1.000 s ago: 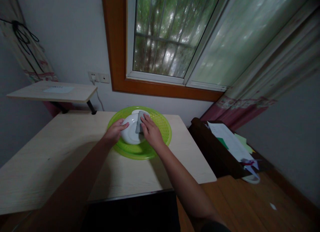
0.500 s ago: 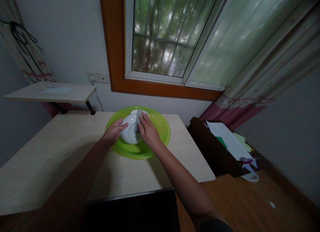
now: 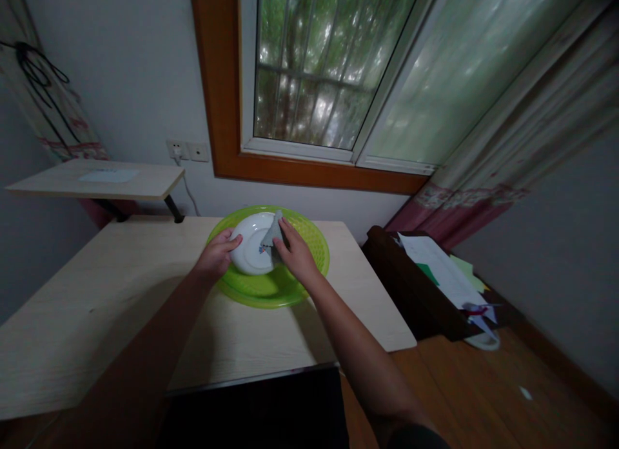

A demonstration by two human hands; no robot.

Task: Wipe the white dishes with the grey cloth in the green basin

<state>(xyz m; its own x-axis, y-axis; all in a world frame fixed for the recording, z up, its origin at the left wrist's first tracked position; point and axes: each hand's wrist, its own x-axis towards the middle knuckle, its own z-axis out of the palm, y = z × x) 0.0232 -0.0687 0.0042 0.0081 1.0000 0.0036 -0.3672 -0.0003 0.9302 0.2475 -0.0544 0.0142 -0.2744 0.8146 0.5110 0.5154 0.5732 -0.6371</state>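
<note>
My left hand (image 3: 216, 254) grips the left rim of a white plate (image 3: 247, 235), thumb on the upper face. The plate is tilted, and a small coloured print shows near its middle. My right hand (image 3: 296, 251) is closed on a grey cloth (image 3: 274, 233) that lies against the plate's right side and covers part of it. Both hands are over a round green plastic basket (image 3: 316, 242) with a perforated wall. How much of the plate rests on the basket cannot be seen.
The basket stands on a pale wooden desk (image 3: 130, 294). A raised shelf (image 3: 97, 181) with a paper sits at the desk's left. Behind are wall sockets (image 3: 187, 151) and a window (image 3: 314, 81). A dark brown piece of furniture (image 3: 411, 288) bearing papers stands at the right.
My right hand and the cloth have shifted a little to the right. The plate's face has turned more into view, showing its print. My left hand keeps its grip on the rim.
</note>
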